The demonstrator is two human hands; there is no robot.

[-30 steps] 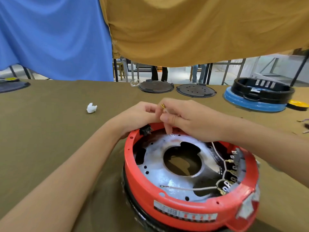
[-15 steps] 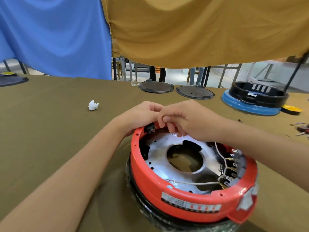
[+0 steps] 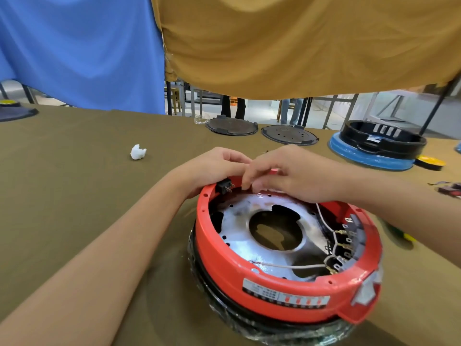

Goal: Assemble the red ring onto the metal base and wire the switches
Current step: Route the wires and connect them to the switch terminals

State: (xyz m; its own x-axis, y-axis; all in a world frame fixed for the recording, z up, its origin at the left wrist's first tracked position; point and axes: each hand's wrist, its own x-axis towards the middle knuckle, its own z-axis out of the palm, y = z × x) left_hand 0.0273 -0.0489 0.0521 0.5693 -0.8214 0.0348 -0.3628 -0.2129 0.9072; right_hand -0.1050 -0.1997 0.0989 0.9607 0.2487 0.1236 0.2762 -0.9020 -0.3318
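Olive cloth covers the table (image 3: 62,196), open at left. The ring (image 3: 249,273) sits on the base (image 3: 252,236), lower right; it looks like stiff plastic, best held by its rim. My left hand (image 3: 214,168) curls over the far rim by the switch (image 3: 224,187); my right hand (image 3: 287,173) pinches there, at what I cannot tell. The wire (image 3: 294,265) is thin and limp.

Bright even daylight, soft shadows, wide-angle edge distortion, slight blur.

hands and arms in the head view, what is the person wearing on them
Nothing shows on them. The left hand and right hand are bare, with no gloves, rings or watch visible. Both forearms are bare to the picture's edge, so no sleeves show.
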